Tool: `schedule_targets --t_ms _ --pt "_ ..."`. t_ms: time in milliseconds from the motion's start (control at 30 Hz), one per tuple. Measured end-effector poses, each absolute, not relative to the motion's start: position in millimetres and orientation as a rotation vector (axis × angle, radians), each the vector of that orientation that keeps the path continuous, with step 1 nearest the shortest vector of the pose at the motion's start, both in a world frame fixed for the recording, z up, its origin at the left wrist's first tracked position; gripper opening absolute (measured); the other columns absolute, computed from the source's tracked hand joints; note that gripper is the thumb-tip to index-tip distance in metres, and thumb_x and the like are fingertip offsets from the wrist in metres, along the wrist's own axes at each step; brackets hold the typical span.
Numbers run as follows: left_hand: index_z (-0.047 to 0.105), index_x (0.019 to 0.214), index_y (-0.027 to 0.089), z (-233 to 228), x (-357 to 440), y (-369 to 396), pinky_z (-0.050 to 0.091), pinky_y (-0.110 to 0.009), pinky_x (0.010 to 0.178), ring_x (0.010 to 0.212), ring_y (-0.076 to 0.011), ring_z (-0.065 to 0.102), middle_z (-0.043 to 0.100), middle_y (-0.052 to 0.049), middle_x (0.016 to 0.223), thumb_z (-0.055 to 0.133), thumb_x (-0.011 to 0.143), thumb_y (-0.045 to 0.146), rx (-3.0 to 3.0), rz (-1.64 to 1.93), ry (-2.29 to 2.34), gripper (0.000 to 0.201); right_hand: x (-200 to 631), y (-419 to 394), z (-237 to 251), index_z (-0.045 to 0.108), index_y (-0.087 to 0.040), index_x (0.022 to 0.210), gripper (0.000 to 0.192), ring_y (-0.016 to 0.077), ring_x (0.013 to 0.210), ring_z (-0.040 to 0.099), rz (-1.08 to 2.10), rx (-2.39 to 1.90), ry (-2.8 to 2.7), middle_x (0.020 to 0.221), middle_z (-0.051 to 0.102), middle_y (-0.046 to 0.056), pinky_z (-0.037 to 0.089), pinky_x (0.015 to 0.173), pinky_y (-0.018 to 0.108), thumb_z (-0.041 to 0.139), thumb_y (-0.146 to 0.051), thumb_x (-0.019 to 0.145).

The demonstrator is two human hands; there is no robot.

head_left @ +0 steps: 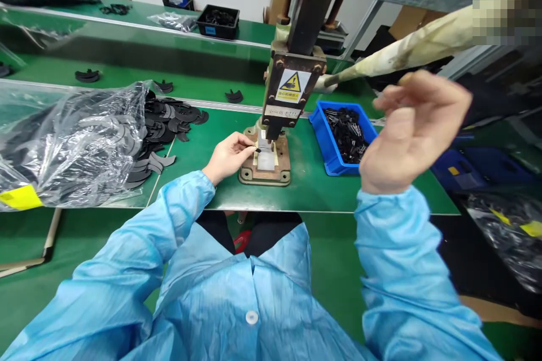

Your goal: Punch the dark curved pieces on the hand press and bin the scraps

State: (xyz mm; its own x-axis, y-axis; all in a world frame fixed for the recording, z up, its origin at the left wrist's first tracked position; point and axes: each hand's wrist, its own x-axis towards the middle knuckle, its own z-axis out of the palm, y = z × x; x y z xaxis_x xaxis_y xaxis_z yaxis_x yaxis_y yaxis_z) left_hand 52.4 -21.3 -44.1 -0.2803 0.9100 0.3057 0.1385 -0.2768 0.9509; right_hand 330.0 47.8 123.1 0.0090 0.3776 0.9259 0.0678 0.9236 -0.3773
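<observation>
My left hand (228,157) is closed in a pinch on a small black plastic part (257,150), holding it at the light metal fixture plate (266,160) on the base of a hand press (292,84). Whether the part rests in the fixture I cannot tell. My right hand (412,135) is raised on the right, fingers loosely bent and no object visible in it. It is just below the press's cream-wrapped lever (406,56), apart from it. The press ram (275,128) stands above the fixture.
A blue bin (319,138) of small black parts stands right of the press. On the left, curved black pieces (158,161) spill from a clear plastic bag (71,141). Behind are a black bin (218,31) and a loose curved piece (234,96). The table's front edge (330,212) runs before me.
</observation>
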Motion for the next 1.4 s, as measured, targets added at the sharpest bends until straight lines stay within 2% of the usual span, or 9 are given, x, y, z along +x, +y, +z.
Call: schedule_targets --t_ms 67,133,300,433,567,767,1000,1167,1400 --pt "0.069 0.095 0.021 -46 53 -8 0.062 -0.036 0.084 0.085 -0.0199 0.074 0.078 -0.005 0.094 0.081 0.089 0.042 1.493 1.556 1.466 0.026 321 48 160 0.068 -0.032 0.129 0.047 0.0147 0.115 0.072 0.334 -0.252 -1.517 0.123 0.066 0.000 0.063 0.098 0.032 0.061 -0.065 0.096" --pt "0.073 0.095 0.021 -46 54 0 0.061 -0.038 0.088 0.088 -0.0215 0.074 0.080 -0.006 0.096 0.077 0.092 0.038 1.690 1.451 1.583 0.017 311 42 187 0.071 -0.033 0.125 0.042 0.0138 0.117 0.072 0.426 -0.172 -1.537 0.125 0.067 -0.002 0.062 0.103 0.032 0.063 -0.061 0.095" --pt "0.081 0.098 0.023 -42 47 8 0.057 -0.041 0.098 0.104 -0.0258 0.074 0.082 -0.007 0.104 0.067 0.096 0.027 2.170 1.172 1.677 0.016 297 33 205 0.071 -0.030 0.114 0.015 0.0051 0.080 0.067 0.508 -0.125 -1.589 0.093 0.064 -0.008 0.060 0.086 0.031 0.064 -0.033 0.101" --pt "0.083 0.104 0.023 -39 39 13 0.055 -0.043 0.100 0.105 -0.0266 0.073 0.082 -0.008 0.106 0.062 0.097 0.021 2.347 1.066 1.616 0.022 301 28 188 0.067 -0.025 0.097 0.006 0.0081 0.069 0.063 0.462 -0.169 -1.601 0.077 0.060 -0.006 0.057 0.072 0.029 0.072 -0.029 0.096" --pt "0.083 0.105 0.023 -35 35 17 0.053 -0.044 0.104 0.108 -0.0263 0.073 0.082 -0.007 0.110 0.058 0.097 0.018 2.437 0.996 1.510 0.026 314 14 167 0.058 -0.025 0.074 0.029 0.0121 0.066 0.062 0.484 -0.170 -1.721 0.069 0.058 -0.003 0.058 0.067 0.034 0.079 -0.036 0.091" --pt "0.083 0.101 0.022 -33 36 18 0.054 -0.044 0.103 0.108 -0.0261 0.074 0.083 -0.008 0.107 0.060 0.098 0.022 2.375 1.036 1.514 0.023 327 1 131 0.059 -0.025 0.072 0.029 0.0165 0.080 0.070 0.367 -0.237 -1.830 0.074 0.068 -0.002 0.064 0.082 0.045 0.070 -0.039 0.095" --pt "0.080 0.106 0.021 -33 39 13 0.053 -0.044 0.105 0.113 -0.0263 0.073 0.081 -0.008 0.113 0.059 0.102 0.025 2.391 1.002 1.549 0.021 325 5 65 0.056 -0.030 0.070 0.028 0.0188 0.080 0.071 0.185 -0.256 -1.745 0.065 0.065 -0.006 0.062 0.102 0.058 0.067 -0.042 0.093" --pt "0.072 0.129 0.020 -33 39 -38 0.051 -0.045 0.109 0.126 -0.0272 0.067 0.075 -0.012 0.132 0.057 0.105 0.026 2.353 0.934 1.682 0.029 326 9 57 0.055 -0.026 0.064 0.035 0.0207 0.077 0.072 0.176 -0.237 -1.673 0.063 0.066 -0.004 0.060 0.097 0.061 0.074 -0.043 0.088" --pt "0.071 0.137 0.022 -23 -43 -159 0.047 -0.052 0.111 0.131 -0.0317 0.063 0.072 -0.012 0.143 0.053 0.105 0.025 2.209 0.455 2.266 0.037 321 29 48 0.049 -0.023 0.058 0.046 0.0204 0.067 0.069 0.098 -0.158 -1.605 0.054 0.060 -0.001 0.060 0.087 0.060 0.079 -0.045 0.084"
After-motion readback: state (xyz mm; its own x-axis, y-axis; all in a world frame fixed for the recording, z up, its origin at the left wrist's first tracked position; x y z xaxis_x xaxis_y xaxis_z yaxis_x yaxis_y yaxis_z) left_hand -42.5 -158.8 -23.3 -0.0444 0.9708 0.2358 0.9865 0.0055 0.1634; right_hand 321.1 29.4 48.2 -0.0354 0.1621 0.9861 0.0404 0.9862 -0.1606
